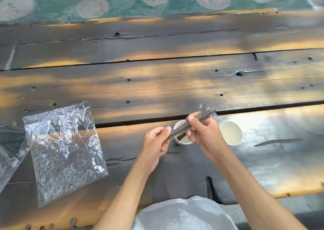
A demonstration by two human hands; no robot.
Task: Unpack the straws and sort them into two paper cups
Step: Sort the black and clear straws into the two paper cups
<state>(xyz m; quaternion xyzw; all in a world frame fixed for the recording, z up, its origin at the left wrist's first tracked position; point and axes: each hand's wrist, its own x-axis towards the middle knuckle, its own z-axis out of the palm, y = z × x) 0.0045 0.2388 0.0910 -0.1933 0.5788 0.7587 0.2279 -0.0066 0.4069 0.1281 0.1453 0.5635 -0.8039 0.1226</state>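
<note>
Both my hands hold a thin bundle of dark straws in a clear wrapper, slanted up to the right above the table. My left hand pinches its lower end, my right hand grips it near the upper end. Right under the bundle stands a white paper cup with a dark straw inside. A second white paper cup, empty, stands just right of my right hand.
A crumpled clear plastic bag lies flat at the left on the dark wooden plank table. Another bag with dark straws sits at the far left edge. A white plastic bag lies at the near edge.
</note>
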